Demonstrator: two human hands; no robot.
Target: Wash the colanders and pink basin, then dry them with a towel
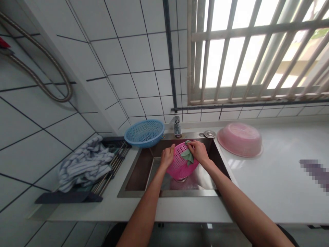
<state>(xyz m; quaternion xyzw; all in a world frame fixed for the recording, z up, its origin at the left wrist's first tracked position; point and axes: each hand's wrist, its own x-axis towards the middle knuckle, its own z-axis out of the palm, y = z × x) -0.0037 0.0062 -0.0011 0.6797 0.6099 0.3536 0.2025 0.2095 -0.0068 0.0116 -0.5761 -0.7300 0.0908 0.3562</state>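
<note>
Over the steel sink (138, 171) I hold a bright pink perforated colander (177, 164), tilted with its underside towards me. My left hand (167, 156) grips its left rim, fingers closed round the edge. My right hand (198, 151) presses a green cloth (187, 156) against the colander's surface, fingers pinched on the cloth. The tap (176, 126) stands just behind the colander.
A blue colander (144, 132) sits at the sink's back left corner. An upturned pink basin (240, 139) rests on the white counter (269, 178) to the right. A striped towel (82, 163) lies on a rack at the left. A barred window is behind.
</note>
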